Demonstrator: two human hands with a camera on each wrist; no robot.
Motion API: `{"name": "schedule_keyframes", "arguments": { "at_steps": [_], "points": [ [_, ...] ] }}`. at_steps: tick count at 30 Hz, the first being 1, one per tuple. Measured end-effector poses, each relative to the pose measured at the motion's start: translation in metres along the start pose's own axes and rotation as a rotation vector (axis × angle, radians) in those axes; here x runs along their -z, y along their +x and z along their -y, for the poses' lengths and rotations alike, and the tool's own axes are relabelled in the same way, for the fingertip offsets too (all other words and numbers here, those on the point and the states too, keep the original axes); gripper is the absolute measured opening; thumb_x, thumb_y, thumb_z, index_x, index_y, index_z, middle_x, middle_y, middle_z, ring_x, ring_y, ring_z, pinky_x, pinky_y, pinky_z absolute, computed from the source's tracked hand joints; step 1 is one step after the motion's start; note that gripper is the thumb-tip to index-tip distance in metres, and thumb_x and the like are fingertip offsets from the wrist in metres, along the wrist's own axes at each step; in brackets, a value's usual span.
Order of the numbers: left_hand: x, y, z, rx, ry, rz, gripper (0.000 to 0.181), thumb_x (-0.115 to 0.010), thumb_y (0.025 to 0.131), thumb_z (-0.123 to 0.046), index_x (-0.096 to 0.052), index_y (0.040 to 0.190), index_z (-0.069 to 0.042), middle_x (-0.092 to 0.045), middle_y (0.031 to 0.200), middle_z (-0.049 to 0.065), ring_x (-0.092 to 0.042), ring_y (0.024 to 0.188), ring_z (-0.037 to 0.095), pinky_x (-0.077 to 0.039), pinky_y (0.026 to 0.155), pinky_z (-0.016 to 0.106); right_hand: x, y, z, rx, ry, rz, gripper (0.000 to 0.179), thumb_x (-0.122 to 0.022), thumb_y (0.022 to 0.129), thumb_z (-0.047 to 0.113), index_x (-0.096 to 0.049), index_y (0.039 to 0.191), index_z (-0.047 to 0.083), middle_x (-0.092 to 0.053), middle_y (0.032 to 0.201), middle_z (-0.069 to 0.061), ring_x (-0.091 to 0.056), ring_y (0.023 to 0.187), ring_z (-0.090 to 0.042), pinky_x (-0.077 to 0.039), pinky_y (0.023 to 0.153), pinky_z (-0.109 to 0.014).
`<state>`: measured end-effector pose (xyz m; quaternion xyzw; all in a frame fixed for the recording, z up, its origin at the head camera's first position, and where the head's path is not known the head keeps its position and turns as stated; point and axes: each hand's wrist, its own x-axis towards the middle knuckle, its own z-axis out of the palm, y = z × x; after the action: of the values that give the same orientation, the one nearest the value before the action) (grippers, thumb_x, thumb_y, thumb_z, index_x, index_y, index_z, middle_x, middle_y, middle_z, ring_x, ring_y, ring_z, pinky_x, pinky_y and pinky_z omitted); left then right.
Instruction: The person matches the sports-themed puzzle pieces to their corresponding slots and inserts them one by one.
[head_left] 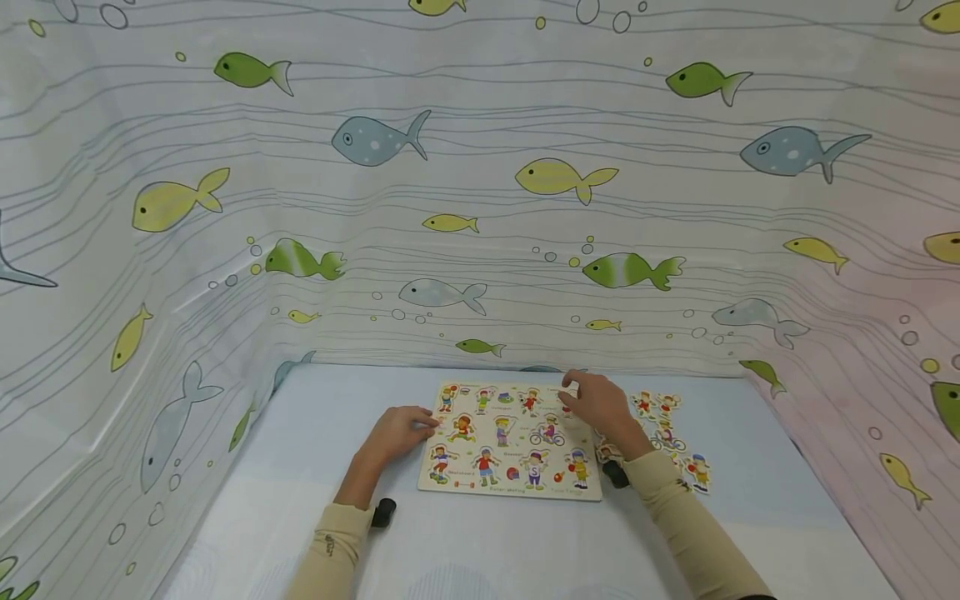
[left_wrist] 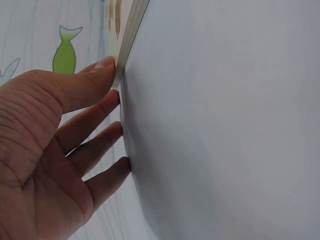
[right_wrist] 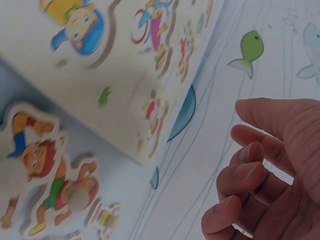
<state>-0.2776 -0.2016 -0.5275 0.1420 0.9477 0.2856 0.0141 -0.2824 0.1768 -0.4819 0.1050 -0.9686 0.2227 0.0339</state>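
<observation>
A wooden puzzle board (head_left: 517,442) with several cartoon sports figures lies flat on the table. My left hand (head_left: 397,433) is at its left side; in the left wrist view the thumb (left_wrist: 102,75) touches the board's edge, and the other fingertips rest on the table beside it. Over the board's far right corner hovers my right hand (head_left: 600,404), its fingers (right_wrist: 245,170) loosely curled with nothing between them. Loose figure pieces lie right of the board, among them a cyclist (head_left: 667,440) and a basketball player (head_left: 699,473). The right forearm partly hides this group.
A pale blue cloth (head_left: 480,558) covers the table. Fish-patterned sheeting (head_left: 510,250) rises along the back and both sides. Dark devices sit at the left wrist (head_left: 384,512) and right wrist (head_left: 616,474).
</observation>
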Motion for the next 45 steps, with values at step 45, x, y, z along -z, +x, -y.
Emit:
{"name": "schedule_keyframes", "arguments": {
  "at_steps": [45],
  "points": [
    [-0.001,0.001,0.002,-0.011,0.012,-0.006,0.014,-0.077,0.086,-0.015,-0.079,0.099,-0.012,-0.069,0.120,0.007,-0.058,0.121,0.032,-0.042,0.105,0.050,0.010,-0.009,-0.085,-0.233,0.029,0.058,0.025,-0.063,0.096,0.034,-0.064,0.109,0.013,-0.061,0.079,-0.003,-0.053,0.057,-0.019,-0.039,0.045,-0.031]
  ]
}}
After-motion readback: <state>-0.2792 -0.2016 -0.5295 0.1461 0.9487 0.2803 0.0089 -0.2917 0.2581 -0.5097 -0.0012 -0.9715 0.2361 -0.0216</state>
